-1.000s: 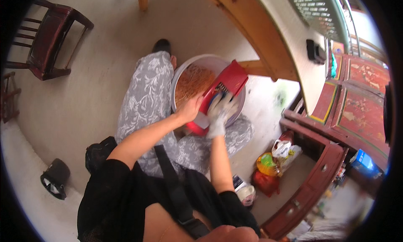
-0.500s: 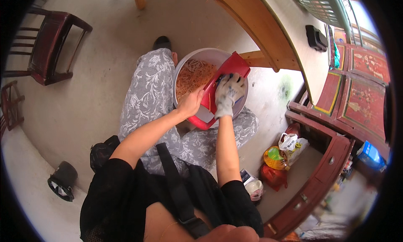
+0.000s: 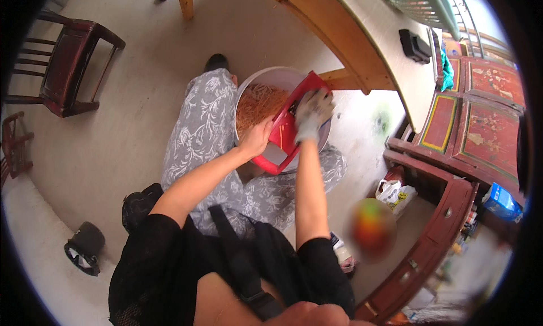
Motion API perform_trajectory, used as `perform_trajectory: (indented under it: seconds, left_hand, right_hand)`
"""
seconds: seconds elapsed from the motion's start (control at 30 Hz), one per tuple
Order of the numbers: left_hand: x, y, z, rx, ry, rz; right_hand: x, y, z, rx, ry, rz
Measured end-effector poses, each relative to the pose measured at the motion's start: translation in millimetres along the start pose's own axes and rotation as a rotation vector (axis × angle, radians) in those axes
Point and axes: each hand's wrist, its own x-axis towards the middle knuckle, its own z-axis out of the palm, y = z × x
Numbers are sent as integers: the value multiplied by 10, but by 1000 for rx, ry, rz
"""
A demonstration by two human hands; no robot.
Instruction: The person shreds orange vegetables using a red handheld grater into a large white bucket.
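A red grater [image 3: 277, 163] slants across a pale round basin [image 3: 327, 134]. My bare left hand [image 3: 258, 138] is closed on its left edge. My right hand [image 3: 314, 114], in a grey knitted glove, is pressed to the grater's face with the fingers bent; whatever lies under the palm is hidden, and the glove is a little blurred. Orange and pale shreds [image 3: 259, 105] fill the visible left part of the basin. The basin sits between my legs, which wear grey patterned trousers [image 3: 198, 122].
A wooden table [image 3: 339, 31] overhangs the basin's far right. Dark red chairs stand left, one chair [image 3: 70, 65] nearer. A black bin [image 3: 86, 244] is at lower left. On the right, a red drawer [image 3: 421, 258] holds bags [image 3: 393, 193], beside a painted cabinet [image 3: 489, 136].
My gloved right hand has shifted slightly right and up along the grater. My left hand keeps its hold on the edge, almost unmoved.
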Motion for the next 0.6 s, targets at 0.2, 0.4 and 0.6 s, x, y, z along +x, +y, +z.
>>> perform_trajectory:
  seconds: [0.2, 0.4, 0.6]
  left_hand:
    - [-18, -150, -52, -32, -12, -66]
    - [44, -73, 19, -55, -4, -40]
    - [18, -92, -50, 6, 22, -49]
  right_hand:
    - [-426, -67, -106, 160, 9, -180]
    - [-375, -91, -267, 118, -172, -72]
    - [-597, -98, -262, 227, -88, -69]
